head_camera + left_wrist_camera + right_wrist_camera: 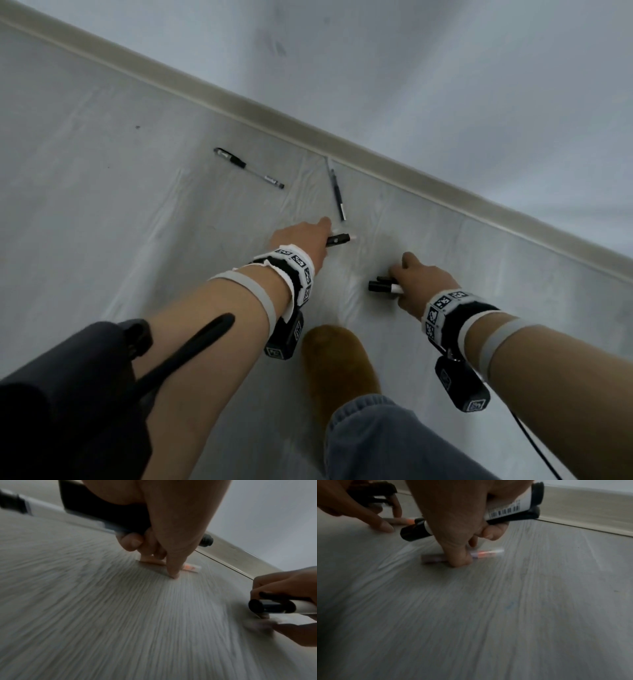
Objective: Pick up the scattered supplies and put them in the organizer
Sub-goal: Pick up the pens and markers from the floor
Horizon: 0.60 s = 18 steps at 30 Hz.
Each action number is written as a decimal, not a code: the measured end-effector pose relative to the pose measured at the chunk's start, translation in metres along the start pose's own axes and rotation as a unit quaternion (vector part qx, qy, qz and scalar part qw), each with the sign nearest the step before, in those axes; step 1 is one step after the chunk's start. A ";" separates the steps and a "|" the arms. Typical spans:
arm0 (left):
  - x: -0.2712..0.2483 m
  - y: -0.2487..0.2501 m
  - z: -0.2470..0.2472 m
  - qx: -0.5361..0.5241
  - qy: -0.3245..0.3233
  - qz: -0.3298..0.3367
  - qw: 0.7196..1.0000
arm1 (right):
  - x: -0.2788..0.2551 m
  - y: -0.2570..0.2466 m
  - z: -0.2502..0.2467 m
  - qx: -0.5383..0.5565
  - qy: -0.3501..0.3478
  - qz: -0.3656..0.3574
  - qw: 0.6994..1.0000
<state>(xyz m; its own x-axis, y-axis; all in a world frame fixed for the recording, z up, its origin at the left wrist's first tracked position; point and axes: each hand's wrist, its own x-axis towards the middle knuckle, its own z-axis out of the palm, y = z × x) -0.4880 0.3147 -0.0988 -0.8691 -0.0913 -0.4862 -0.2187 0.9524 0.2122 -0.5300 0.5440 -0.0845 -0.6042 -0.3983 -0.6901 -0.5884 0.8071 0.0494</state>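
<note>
Two small pale sticks with orange bands lie flat on the floor (102,205), each under one hand. The left hand (301,245) already grips a dark marker (337,239) in its curled fingers, so only its forefinger is free; that finger presses down beside the left stick (190,568), probably to pin it or roll it into a pinch. The right hand (423,286) clasps a white-barrelled marker with black caps (383,287), together with a second dark piece, and its thumb bears on the right stick (484,554). Carrying stock in the palm leaves few fingers for each new pick, and thin sticks lying flat may slide away.

Taking the skirting board (239,102) as landmark: both hands work just short of it, the left one nearer. A slim pen (337,192) lies almost touching the board, beyond the left hand. A capped black pen (248,168) lies a little farther out from the board, to the left. Toward the board, room for reaching is tight; away from it, the floor lies open. A brown slipper (337,359) stands behind the hands. No organizer is in view.
</note>
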 end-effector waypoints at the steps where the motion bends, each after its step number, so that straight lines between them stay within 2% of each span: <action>1: 0.001 0.001 0.000 0.008 -0.005 0.000 1.000 | 0.004 -0.002 -0.005 0.010 0.004 -0.010 1.000; 5: 0.011 -0.010 -0.010 -0.013 -0.040 -0.014 0.999 | 0.027 -0.013 -0.039 0.055 0.076 0.015 0.995; 8: 0.025 -0.042 -0.030 -0.096 0.016 -0.087 0.991 | 0.059 -0.029 -0.068 0.127 0.110 0.037 0.985; 12: 0.046 -0.087 -0.057 -0.203 0.090 -0.197 0.955 | 0.101 -0.051 -0.095 0.261 0.140 0.068 0.953; 18: 0.081 -0.109 -0.068 -0.372 0.127 -0.292 0.872 | 0.146 -0.072 -0.108 0.210 0.091 0.106 0.968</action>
<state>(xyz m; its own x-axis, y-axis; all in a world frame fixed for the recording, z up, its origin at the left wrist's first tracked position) -0.5645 0.1842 -0.1035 -0.5627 -0.6489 -0.5121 -0.8018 0.2777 0.5292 -0.6336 0.3806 -0.1107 -0.7948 -0.2434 -0.5559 -0.1935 0.9699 -0.1480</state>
